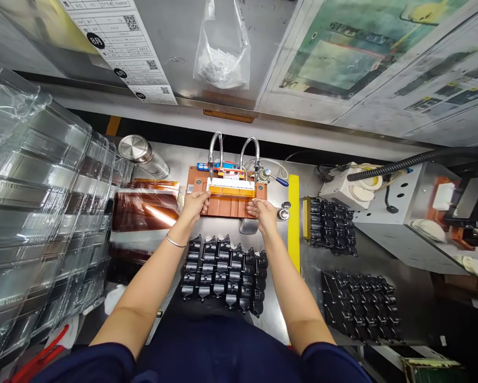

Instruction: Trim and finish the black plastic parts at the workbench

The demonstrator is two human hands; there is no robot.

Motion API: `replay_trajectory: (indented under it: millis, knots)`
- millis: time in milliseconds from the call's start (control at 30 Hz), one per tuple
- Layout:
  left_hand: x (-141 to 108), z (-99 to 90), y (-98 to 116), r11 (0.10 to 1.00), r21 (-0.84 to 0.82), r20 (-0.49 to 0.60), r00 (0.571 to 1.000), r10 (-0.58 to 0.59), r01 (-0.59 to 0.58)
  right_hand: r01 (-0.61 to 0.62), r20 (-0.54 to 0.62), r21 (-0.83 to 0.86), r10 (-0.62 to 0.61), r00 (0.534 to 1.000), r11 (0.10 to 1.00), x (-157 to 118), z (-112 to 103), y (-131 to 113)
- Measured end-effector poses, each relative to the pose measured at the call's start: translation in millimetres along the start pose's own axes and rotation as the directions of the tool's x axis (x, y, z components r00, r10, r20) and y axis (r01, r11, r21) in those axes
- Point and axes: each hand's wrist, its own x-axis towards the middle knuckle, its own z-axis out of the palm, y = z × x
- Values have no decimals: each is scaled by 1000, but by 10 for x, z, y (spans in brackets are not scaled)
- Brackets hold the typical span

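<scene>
An orange-amber strip [231,190] with rows of small dark marks lies level along the front of a white bar [241,183] on a reddish-brown fixture [223,209]. My left hand [197,206] pinches the strip's left end between thumb and fingers. At the right end, my right hand [264,213] has its fingertips closed on the corner; the exact grip is small and partly hidden. Two bent metal hoses [215,141] arch over the back of the fixture, and a blue-handled lever [281,181] sits at its right.
Black moulded parts [225,271] stand in rows before me, with more black parts [330,223] at right beyond a yellow strip [294,223]. Clear plastic trays [43,213] are stacked at left, near amber film sheets [145,210] and a steel flask [143,154]. A machine [398,207] stands right.
</scene>
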Motion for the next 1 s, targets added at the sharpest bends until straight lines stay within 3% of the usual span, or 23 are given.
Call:
replay_trajectory:
  millis: [233, 1000]
  knots:
    - [45, 34, 1, 996, -15, -91, 992, 86, -87, 65, -24, -117, -68, 997, 991, 55, 54, -63]
    - [110, 3, 45, 996, 37, -118, 990, 83, -79, 11, -55, -226, -24, 998, 974, 144, 134, -73]
